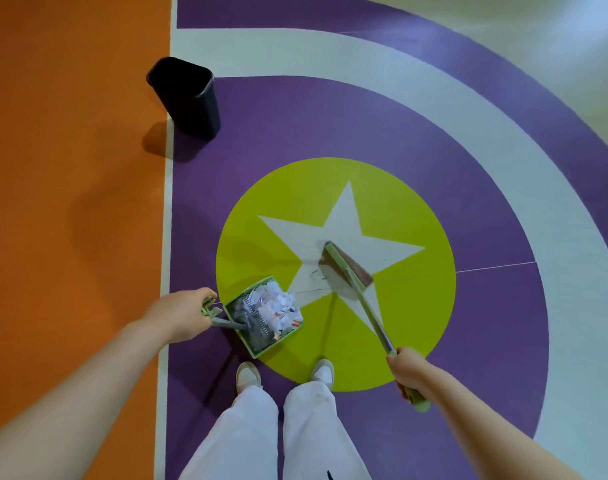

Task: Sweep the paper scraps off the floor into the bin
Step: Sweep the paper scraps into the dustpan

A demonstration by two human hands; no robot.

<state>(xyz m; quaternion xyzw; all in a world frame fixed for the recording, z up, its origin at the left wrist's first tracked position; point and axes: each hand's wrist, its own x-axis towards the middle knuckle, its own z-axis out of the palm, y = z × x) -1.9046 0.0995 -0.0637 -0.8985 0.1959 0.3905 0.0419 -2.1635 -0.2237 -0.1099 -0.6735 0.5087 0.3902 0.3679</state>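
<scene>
Scraps are piled in one dustpan, gripped by the left hand. One broom is gripped by the right hand. One bin stands well apart.

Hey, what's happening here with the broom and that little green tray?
A person is sweeping up. Their left hand holds a green dustpan by its handle, already piled with paper scraps. Their right hand has a grip on a green broom, its head over the white star on the floor. The black bin stands some way ahead to the left, so the scraps are not yet tipped in.
</scene>
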